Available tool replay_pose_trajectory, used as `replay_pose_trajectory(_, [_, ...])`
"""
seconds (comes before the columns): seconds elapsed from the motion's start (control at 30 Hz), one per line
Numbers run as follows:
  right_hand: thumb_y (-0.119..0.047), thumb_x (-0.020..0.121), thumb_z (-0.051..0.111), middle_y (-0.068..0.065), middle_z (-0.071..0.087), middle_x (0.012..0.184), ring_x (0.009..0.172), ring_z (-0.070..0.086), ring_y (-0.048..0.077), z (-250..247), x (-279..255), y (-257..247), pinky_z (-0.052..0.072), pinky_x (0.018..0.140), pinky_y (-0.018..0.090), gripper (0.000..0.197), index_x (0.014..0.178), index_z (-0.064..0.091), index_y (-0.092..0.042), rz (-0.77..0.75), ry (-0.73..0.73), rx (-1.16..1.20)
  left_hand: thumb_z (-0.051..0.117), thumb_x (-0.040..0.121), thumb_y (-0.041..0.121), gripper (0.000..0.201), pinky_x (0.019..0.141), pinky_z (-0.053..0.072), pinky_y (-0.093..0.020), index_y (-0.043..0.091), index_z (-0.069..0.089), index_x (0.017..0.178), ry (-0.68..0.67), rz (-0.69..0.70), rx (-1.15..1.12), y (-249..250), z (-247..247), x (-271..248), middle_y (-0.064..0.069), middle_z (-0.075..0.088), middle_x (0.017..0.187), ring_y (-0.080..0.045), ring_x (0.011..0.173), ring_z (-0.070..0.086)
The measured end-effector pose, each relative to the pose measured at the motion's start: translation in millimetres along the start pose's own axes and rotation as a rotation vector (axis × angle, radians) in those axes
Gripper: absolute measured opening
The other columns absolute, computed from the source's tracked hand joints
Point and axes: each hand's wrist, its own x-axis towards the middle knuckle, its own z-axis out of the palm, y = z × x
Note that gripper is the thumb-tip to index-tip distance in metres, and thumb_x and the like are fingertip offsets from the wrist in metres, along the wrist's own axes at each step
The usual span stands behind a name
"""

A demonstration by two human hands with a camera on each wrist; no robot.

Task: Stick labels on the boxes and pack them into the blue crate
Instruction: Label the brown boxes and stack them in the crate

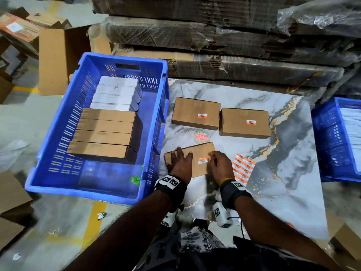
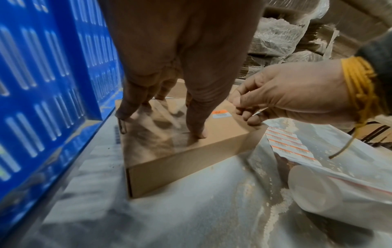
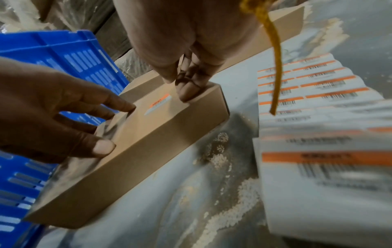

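A flat brown box [image 1: 203, 151] lies on the marble table [image 1: 273, 192] just right of the blue crate [image 1: 58, 124]. An orange-and-white label [image 1: 202, 160] is stuck on its top. My left hand [image 1: 180, 163] presses flat on the box's left half, fingers spread. My right hand [image 1: 218, 165] rests its fingertips on the box's right end beside the label and holds nothing. The wrist views show the same box [image 2: 180, 151] [image 3: 148, 142] and label [image 2: 220, 113] [image 3: 159, 104]. A label sheet [image 1: 243, 169] lies right of the box. Two labelled boxes [image 1: 196, 113] [image 1: 245, 123] sit farther back.
The crate holds upright brown boxes [image 1: 103, 132] and white boxes [image 1: 117, 94] along its left side; its right half and near end stand free. A second blue crate [image 1: 328, 137] stands at the right. Wrapped stacks of flat cardboard [image 1: 214, 36] line the back. Cartons [image 1: 52, 61] stand on the floor at left.
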Motion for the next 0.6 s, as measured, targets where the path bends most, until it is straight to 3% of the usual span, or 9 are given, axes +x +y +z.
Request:
replay_pose_trajectory(0.1, [-0.018,0.089,0.066,0.014,0.06,0.11,0.098,0.062,0.029,5.0,0.7,-3.4,0.048,0.089,0.032,0.026,0.114,0.066,-0.011,0.042,-0.038,-0.027,0.049,0.098,0.012,0.069,0.107,0.034,-0.062,0.031,0.013,0.153,0.006,0.002,0.016,-0.8,2.2,1.2,-0.017,-0.008,0.16,-0.043,0.147,0.002])
replay_pose_trajectory(0.23, [-0.019,0.085,0.07,0.012,0.057,0.106,0.094,0.062,0.029,9.7,6.6,-10.2,0.05,0.086,0.032,0.013,0.097,0.068,-0.014,0.106,-0.018,-0.024,0.049,0.097,0.01,0.068,0.107,0.036,-0.062,0.03,0.015,0.153,0.017,0.0,0.012,-0.6,3.1,0.7,-0.017,-0.007,0.16,-0.043,0.147,0.003])
replay_pose_trajectory(0.4, [-0.018,0.088,0.063,0.012,0.059,0.105,0.095,0.063,0.03,10.1,15.1,-14.3,0.05,0.087,0.034,0.005,0.087,0.068,-0.017,0.167,-0.03,-0.048,0.049,0.098,0.008,0.071,0.109,0.032,-0.062,0.032,0.013,0.153,-0.009,-0.007,-0.006,-0.8,1.5,1.4,-0.014,-0.01,0.161,-0.042,0.148,0.0])
replay_pose_trajectory(0.6, [-0.021,0.093,0.056,0.011,0.056,0.111,0.097,0.062,0.031,6.7,15.5,-11.3,0.048,0.089,0.035,0.013,0.093,0.068,-0.017,0.14,-0.105,-0.113,0.048,0.098,0.008,0.07,0.11,0.031,-0.061,0.032,0.012,0.154,-0.007,-0.016,0.005,0.3,2.0,2.3,-0.014,-0.011,0.161,-0.042,0.148,-0.002])
